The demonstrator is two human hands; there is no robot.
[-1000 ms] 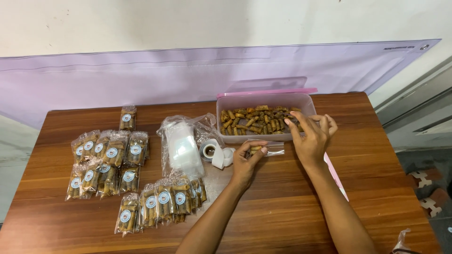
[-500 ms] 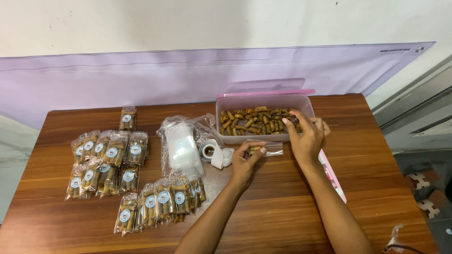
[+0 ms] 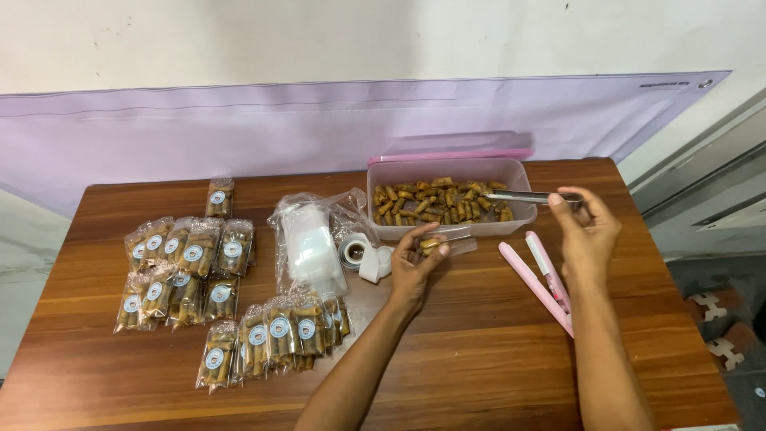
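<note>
Against a white wall with lilac sheet (image 3: 239, 136): brown wood tabletop (image 3: 479, 359). Clear tub (image 3: 451, 198) of brown rolls at the far edge. Right hand (image 3: 586, 231), fingers pinched on metal tongs (image 3: 527, 196) over the tub. Left hand (image 3: 415, 267) grips small clear bag (image 3: 447, 239), just beside the tub.

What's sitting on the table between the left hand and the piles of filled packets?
In the head view, between the left hand and the filled packets lie a tape roll and a bag of empty pouches.
</note>
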